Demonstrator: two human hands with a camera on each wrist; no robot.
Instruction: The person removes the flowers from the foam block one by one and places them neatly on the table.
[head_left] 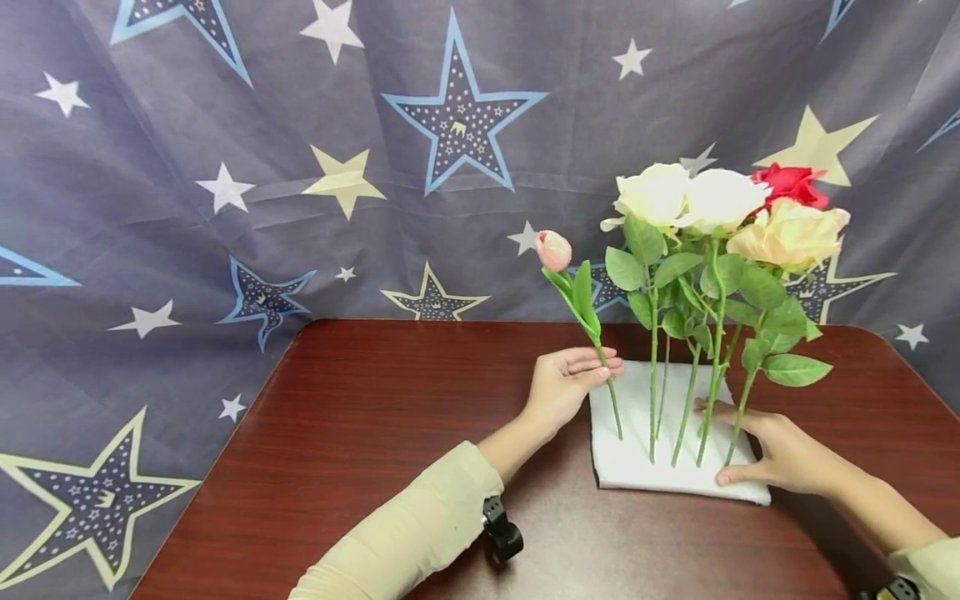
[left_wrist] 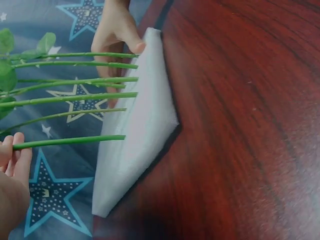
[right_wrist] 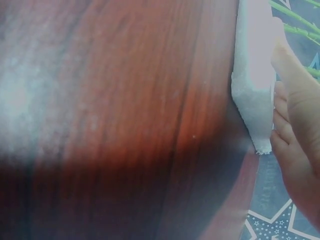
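Between the thumb and fingers of my left hand (head_left: 567, 383) is the stem of a pink tulip (head_left: 553, 251), leaning left. Its lower end meets the white foam block (head_left: 622, 472) near the block's left side. My right hand (head_left: 783, 450) rests on the right part of the block, thumb toward the front and fingers reaching behind the stems. In the right wrist view, that hand's thumb (right_wrist: 295, 65) lies at the foam's edge. Several roses stand in the block, among them a white rose (head_left: 654, 196), a red rose (head_left: 795, 185) and a peach rose (head_left: 791, 236).
The foam block lies on a dark red wooden table (head_left: 360, 433). Behind the table hangs a grey curtain (head_left: 285, 108) with stars. A black wrist strap (head_left: 501, 529) hangs at the left sleeve. Rose leaves (head_left: 797, 370) spread out above the right hand.
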